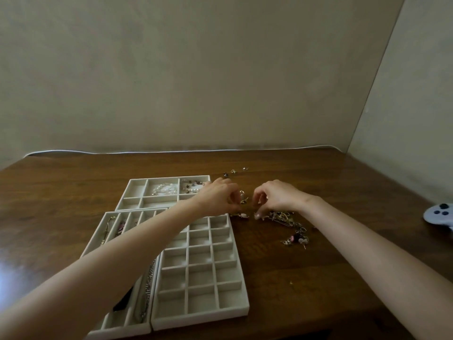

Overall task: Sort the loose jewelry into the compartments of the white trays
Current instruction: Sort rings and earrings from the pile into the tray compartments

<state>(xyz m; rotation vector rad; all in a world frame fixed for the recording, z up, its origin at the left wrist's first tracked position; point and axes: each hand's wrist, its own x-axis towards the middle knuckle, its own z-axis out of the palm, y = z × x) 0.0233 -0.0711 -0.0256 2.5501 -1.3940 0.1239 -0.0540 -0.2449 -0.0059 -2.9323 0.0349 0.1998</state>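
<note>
Three white trays lie on the wooden table: a far tray (137,190) with bead bracelets in two compartments, a long-slot tray (98,236) with chains, and a grid tray (235,271) of small squares. A heap of loose jewelry (285,218) lies right of the trays. My left hand (218,195) reaches over the trays and pinches a small gold piece (242,198) beside the heap. My right hand (274,198) hovers over the heap with curled fingers, its fingertips touching small pieces on the table.
A few tiny earrings (232,171) lie apart near the far tray's corner. More charms (295,238) trail toward me from the heap. A pale blue game controller (440,214) sits at the right edge. Walls close the table at the back and right.
</note>
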